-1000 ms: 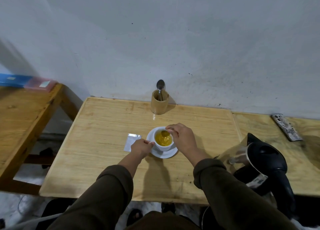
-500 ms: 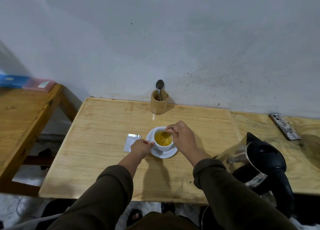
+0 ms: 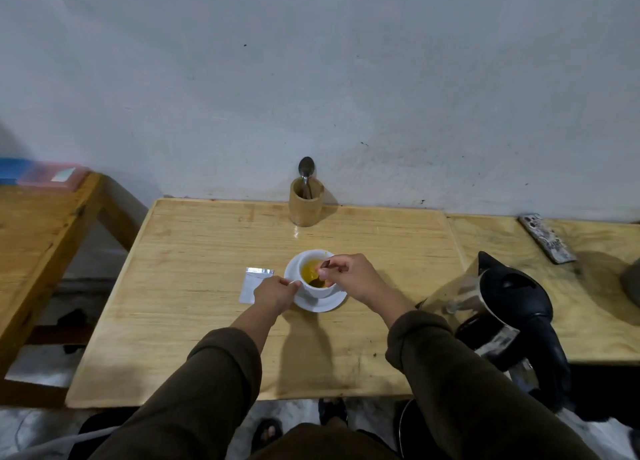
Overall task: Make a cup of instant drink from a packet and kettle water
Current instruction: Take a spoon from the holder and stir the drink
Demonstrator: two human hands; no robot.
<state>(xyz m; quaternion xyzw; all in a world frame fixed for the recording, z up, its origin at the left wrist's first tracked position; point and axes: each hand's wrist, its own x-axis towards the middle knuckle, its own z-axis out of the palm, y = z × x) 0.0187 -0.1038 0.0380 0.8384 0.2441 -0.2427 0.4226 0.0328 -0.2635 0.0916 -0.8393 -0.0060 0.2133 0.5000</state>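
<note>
A white cup (image 3: 320, 290) of yellow drink stands on a white saucer (image 3: 322, 304) in the middle of the wooden table (image 3: 194, 251). My right hand (image 3: 356, 277) pinches a small spoon (image 3: 318, 280) whose bowl dips into the drink. My left hand (image 3: 275, 295) grips the cup's handle at its left side. The silver packet (image 3: 252, 284) lies flat just left of the saucer, partly under my left hand. The black and steel kettle (image 3: 498, 307) stands at the table's right edge.
A bamboo holder (image 3: 306, 201) with a spoon (image 3: 306, 168) in it stands at the back by the wall. A phone (image 3: 547, 237) lies on the table to the right. Another wooden table (image 3: 38, 237) is at the left with coloured boxes (image 3: 52, 173).
My right hand has shifted slightly to the right and towards me over the cup, moving the spoon in the drink. My left hand stays at the cup's left side.
</note>
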